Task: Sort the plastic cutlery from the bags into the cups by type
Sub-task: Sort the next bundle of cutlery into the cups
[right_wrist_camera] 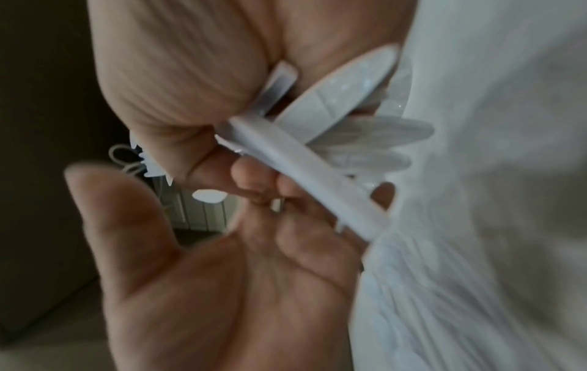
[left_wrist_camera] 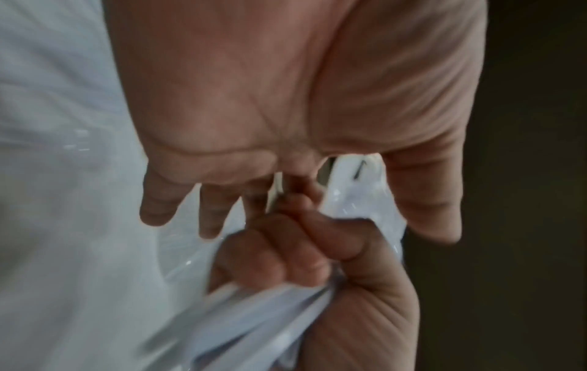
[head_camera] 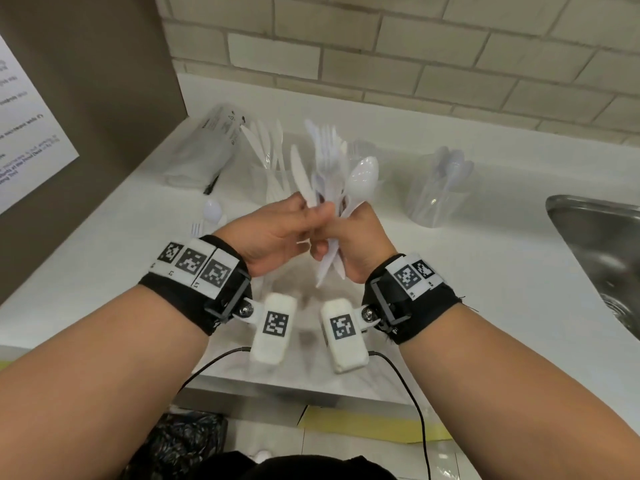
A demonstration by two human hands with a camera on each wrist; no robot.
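Over the white counter (head_camera: 485, 271) my right hand (head_camera: 341, 230) grips a bundle of white plastic cutlery (head_camera: 332, 174) upright: knives, forks and a spoon fan out above it. My left hand (head_camera: 313, 211) meets it from the left, and its fingers curl round a handle in the bundle. In the right wrist view the handles (right_wrist_camera: 317, 175) stick out below my right hand (right_wrist_camera: 228, 150). The left wrist view shows my left hand (left_wrist_camera: 301, 190) against the bundle (left_wrist_camera: 355, 195). Behind stand clear cups: one with knives (head_camera: 273, 168), one with spoons (head_camera: 440, 188), and one mostly hidden behind the bundle.
Clear plastic bags (head_camera: 207, 147) lie at the back left of the counter. A loose spoon (head_camera: 213, 209) and a fork (head_camera: 197, 228) lie left of my hands. A steel sink (head_camera: 595, 244) is at the right, a brown panel (head_camera: 104, 98) at the left.
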